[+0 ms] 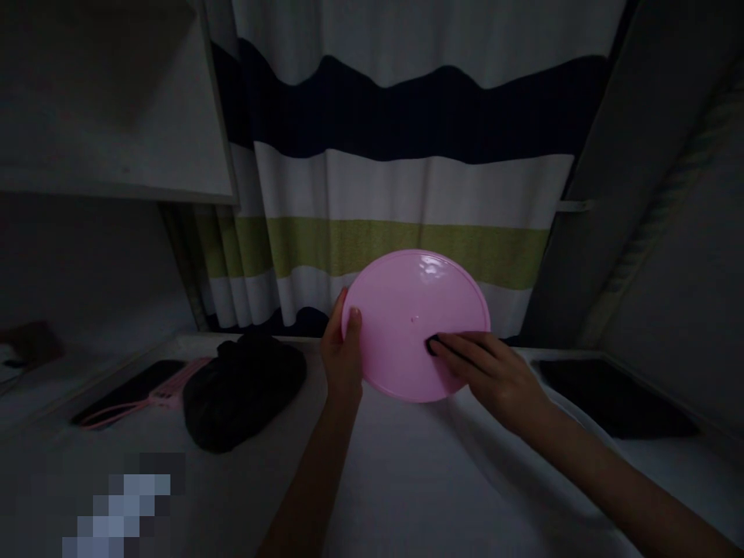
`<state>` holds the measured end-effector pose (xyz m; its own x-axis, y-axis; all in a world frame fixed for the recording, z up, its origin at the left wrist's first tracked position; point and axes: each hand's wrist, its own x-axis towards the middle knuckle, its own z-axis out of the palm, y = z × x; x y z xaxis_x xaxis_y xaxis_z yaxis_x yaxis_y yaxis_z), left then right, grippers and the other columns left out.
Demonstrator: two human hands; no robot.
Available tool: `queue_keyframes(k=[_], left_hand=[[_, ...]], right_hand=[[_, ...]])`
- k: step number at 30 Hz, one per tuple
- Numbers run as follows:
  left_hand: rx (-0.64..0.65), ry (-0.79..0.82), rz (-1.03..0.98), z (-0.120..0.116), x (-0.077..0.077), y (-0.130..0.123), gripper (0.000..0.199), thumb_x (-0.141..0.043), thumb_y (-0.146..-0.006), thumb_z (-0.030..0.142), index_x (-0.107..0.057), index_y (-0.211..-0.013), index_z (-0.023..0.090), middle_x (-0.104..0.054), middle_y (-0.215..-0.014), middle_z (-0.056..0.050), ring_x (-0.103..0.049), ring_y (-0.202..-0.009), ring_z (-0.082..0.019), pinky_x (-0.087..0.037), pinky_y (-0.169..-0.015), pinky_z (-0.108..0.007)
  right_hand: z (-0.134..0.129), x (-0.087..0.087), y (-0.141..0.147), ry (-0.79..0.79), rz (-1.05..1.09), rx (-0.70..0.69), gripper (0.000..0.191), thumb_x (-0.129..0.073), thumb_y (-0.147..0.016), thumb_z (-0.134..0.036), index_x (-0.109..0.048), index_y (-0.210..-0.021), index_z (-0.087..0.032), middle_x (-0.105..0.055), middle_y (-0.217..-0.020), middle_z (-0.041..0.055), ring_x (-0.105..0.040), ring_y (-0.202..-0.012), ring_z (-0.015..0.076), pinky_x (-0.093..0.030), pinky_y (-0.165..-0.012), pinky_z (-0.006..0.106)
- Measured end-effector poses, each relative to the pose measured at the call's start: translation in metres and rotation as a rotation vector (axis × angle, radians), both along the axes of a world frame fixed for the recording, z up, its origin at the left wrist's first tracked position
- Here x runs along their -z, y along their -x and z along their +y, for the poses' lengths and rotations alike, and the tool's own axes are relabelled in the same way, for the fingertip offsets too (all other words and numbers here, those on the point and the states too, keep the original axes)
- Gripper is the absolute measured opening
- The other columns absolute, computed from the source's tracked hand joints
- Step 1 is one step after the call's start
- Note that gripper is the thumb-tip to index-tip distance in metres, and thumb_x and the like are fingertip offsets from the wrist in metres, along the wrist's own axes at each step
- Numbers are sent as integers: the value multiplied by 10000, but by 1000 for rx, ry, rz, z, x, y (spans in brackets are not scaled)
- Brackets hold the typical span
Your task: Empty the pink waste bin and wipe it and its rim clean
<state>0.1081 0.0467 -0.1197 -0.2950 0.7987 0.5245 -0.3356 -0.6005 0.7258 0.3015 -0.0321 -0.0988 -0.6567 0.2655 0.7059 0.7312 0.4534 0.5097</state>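
Left hand [342,345] is gripping the pink disc [401,291] by its left rim, holding it tilted above the surface [401,473]; right hand [497,376] is pinching a small black piece [432,346] against its face. Disc is looking light, stiff, probably slippery, the rim likely offering the surest hold.

A rounded, crumpled black bag [244,391] lay on the pale, flat-topped bench [401,480]. Just left of the bag was a pink rectangular strip [170,391] with a looped pink cord [116,411]; farther left, a flat, dark slab [131,387]. Well to the bag's right lay a broad, flat black panel [616,395]. Behind the bag hung a white, navy and yellow-green banded fabric curtain [407,186]; above and left of it, a pale, boxy cabinet [105,101].
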Motion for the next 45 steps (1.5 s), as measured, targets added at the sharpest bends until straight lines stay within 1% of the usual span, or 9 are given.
queue_keyframes(k=[4, 7, 10, 16, 21, 28, 33, 38, 45], left_hand=[[-5, 39, 40, 1, -2, 2, 426, -565, -803, 416, -542, -1206, 282, -507, -1321, 5, -411, -1255, -217, -339, -1050, -372], [12, 60, 33, 1, -2, 2, 445, -574, -794, 424, -533, -1215, 285, -499, -1328, 2, -426, -1244, -217, -361, -1036, -369], [26, 68, 14, 0, -4, 4, 461, -576, -793, 422, -519, -1228, 280, -503, -1325, -5, -433, -1239, -214, -375, -1026, -363], [59, 29, 15, 1, -5, 7, 433, -526, -827, 428, -521, -1227, 263, -506, -1322, -19, -416, -1251, -211, -338, -1048, -375], [24, 14, -3, 0, -1, 1, 426, -490, -843, 446, -520, -1226, 263, -491, -1336, -27, -421, -1247, -205, -345, -1041, -365], [27, 11, -79, -1, 1, -5, 432, -484, -848, 442, -510, -1237, 256, -489, -1337, -32, -430, -1240, -198, -360, -1028, -333], [33, -27, -106, 0, 2, -5, 428, -489, -847, 434, -520, -1229, 242, -504, -1322, -38, -433, -1236, -200, -341, -1038, -340], [-3, -31, -114, 0, 3, -7, 420, -495, -839, 445, -536, -1211, 254, -526, -1300, -33, -457, -1215, -200, -351, -1029, -347], [3, 1, -93, -1, 1, -5, 426, -504, -830, 456, -542, -1206, 259, -525, -1301, -39, -451, -1222, -204, -337, -1038, -349]], right_hand=[[32, -47, -1, -32, 74, 63, 338, -404, -888, -151, -568, -1183, -144, -631, -1086, 98, -508, -910, 210, -498, -784, 363], [53, -73, 3, -55, 96, 85, 325, -409, -888, -151, -590, -1157, -163, -635, -1075, 81, -506, -904, 203, -485, -784, 357], [64, -84, 11, -57, 106, 93, 321, -405, -887, -142, -601, -1141, -158, -636, -1068, 82, -502, -902, 204, -478, -773, 355], [67, -85, 16, -55, 122, 63, 312, -427, -875, -130, -613, -1125, -144, -641, -1062, 83, -505, -903, 207, -476, -785, 358], [54, -69, 10, -3, 146, -12, 316, -428, -876, -139, -612, -1130, -177, -646, -1049, 75, -523, -905, 200, -483, -778, 368], [11, -5, 6, 26, 126, -50, 314, -444, -866, -118, -587, -1145, -127, -635, -1079, 107, -520, -921, 205, -511, -761, 356], [-12, 31, 21, 57, 44, -78, 302, -405, -875, -77, -602, -1104, -92, -647, -1065, 92, -536, -952, 186, -519, -779, 321], [-14, 42, 48, 79, 40, -110, 288, -423, -877, -86, -600, -1104, -66, -649, -1063, 94, -545, -960, 183, -519, -787, 305], [-1, 34, 70, 59, 64, -156, 261, -476, -866, -115, -614, -1085, -87, -660, -1042, 63, -541, -930, 183, -499, -762, 303]])
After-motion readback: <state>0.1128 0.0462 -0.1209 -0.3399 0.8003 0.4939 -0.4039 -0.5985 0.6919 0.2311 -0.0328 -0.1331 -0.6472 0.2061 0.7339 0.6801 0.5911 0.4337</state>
